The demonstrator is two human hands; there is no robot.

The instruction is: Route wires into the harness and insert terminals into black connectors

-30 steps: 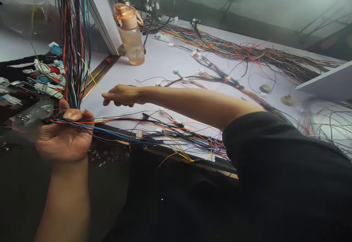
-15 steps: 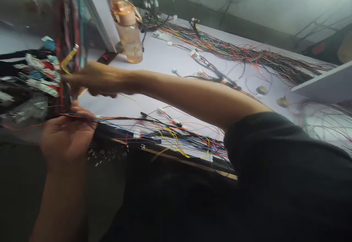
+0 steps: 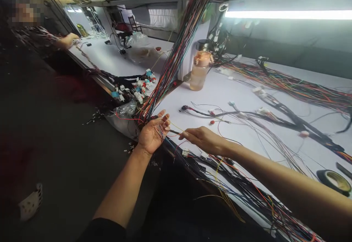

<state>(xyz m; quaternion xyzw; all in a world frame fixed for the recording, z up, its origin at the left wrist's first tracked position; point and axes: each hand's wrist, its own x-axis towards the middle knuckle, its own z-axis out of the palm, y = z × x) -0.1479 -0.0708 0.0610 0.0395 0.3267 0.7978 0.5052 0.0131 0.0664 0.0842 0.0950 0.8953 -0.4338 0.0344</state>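
My left hand (image 3: 151, 135) is palm up at the table's front edge, its fingers curled round several thin wires (image 3: 162, 131). My right hand (image 3: 202, 139) is to its right, fingers pressed together on thin wires, a yellow one (image 3: 176, 125) among them, that stretch between the hands. Just behind my left hand, a thick bundle of coloured wires (image 3: 180, 51) slants down from the shelf. White, blue and red connectors (image 3: 140, 86) are piled to its left. Along the front edge below my right hand runs a wire harness (image 3: 233, 174) with black and yellow strands.
A peach water bottle (image 3: 199, 71) stands by the shelf post. Another harness (image 3: 288, 119) and long loose wires (image 3: 302, 84) lie across the white table. A tape roll (image 3: 334, 181) is at right. A co-worker's hand (image 3: 70, 40) is at far left; a plastic bag (image 3: 121, 119) hangs near the edge.
The view has swung left, bringing the neighbouring table and a co-worker into sight. My right hand has drawn back from the hanging bundle to the right of my left hand, with wires stretched between them.
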